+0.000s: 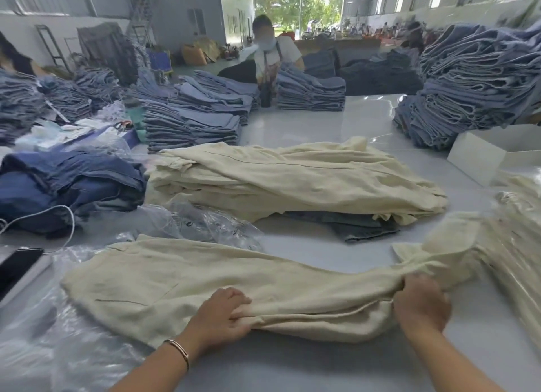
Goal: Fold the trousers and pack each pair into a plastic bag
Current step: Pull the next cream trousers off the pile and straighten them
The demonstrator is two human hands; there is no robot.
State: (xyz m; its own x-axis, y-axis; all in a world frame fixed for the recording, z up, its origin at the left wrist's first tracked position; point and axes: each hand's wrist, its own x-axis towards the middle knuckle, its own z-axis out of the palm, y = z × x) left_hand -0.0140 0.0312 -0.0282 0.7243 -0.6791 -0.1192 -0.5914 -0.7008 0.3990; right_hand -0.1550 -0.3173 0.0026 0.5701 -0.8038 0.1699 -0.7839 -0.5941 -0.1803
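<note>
A cream pair of trousers [181, 286] lies stretched left to right across the near table, waist end at the left. My left hand [222, 315] pinches its near edge around the middle. My right hand [421, 303] grips the bunched leg fabric further right, where the legs trail off blurred towards the right edge. Behind them sits a stack of cream trousers [292, 180] on a dark pair. Clear plastic bags [205, 221] lie crumpled between the stack and the spread pair, and more plastic [44, 333] covers the table at the near left.
Blue denim piles stand at the left [70, 183], centre back [193, 122] and far right [468, 78]. A white box [480, 154] sits at the right. A phone [17, 265] with a white cable lies at the left edge. Another person [269, 55] works at the table's far end.
</note>
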